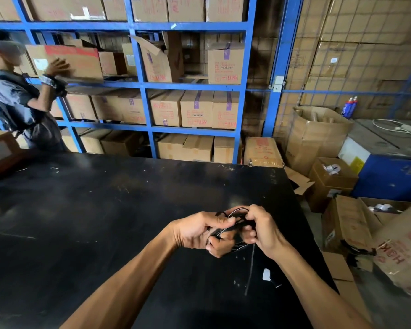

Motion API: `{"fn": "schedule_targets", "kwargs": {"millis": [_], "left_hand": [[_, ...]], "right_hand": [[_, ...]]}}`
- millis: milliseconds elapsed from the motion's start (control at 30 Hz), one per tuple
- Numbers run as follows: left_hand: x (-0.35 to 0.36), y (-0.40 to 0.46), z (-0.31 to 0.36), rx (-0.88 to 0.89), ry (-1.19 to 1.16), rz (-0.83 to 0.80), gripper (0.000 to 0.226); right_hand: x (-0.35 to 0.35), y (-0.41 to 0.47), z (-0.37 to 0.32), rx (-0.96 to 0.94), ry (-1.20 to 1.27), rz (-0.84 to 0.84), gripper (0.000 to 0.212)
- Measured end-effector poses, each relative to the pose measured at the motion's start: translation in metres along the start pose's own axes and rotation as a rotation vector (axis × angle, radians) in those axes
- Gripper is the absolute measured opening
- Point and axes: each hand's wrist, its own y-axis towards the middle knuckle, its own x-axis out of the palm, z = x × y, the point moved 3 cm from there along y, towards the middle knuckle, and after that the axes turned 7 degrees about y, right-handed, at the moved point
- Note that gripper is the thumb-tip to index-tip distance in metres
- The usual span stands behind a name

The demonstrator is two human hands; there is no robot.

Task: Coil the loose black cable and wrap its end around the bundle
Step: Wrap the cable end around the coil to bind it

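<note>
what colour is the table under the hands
Black, scuffed with pale marks, table; head view.

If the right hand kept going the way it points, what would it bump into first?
The right hand points left toward the left hand, both gripping the black cable bundle. It would probably press into the bundle first, then the left hand's fingers right behind it. Depth is hard to judge.

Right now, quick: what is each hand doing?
Left hand: closed, holding the cable bundle.
Right hand: closed on the same cable; its loose end hangs down below.
</note>
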Motion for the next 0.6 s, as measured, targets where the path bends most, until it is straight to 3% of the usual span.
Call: {"fn": "schedule_targets", "kwargs": {"millis": [100, 233, 367, 467, 533, 600], "left_hand": [[-0.006, -0.005, -0.001, 0.031, 0.014, 0.143, 0.044], [-0.015, -0.005, -0.008, 0.046, -0.02, 0.508, 0.055], [-0.019, 0.003, -0.02, 0.069, -0.07, 0.821, 0.051], [-0.02, 0.006, -0.023, 0.096, -0.106, 0.929, 0.047], [-0.018, 0.008, -0.022, 0.11, -0.109, 0.967, 0.051], [-0.015, 0.011, -0.022, 0.143, -0.114, 0.983, 0.056]], "right_hand": [[0.0, 0.001, 0.0, -0.062, -0.028, 0.045, 0.022], [-0.004, 0.006, 0.004, -0.093, -0.102, 0.211, 0.01], [-0.003, 0.012, 0.008, -0.127, -0.474, 0.375, 0.025], [-0.001, 0.008, 0.007, -0.254, -0.731, 0.478, 0.035], [0.003, 0.005, 0.008, -0.321, -0.77, 0.493, 0.042], [0.005, 0.003, 0.01, -0.332, -0.653, 0.529, 0.053]]}}
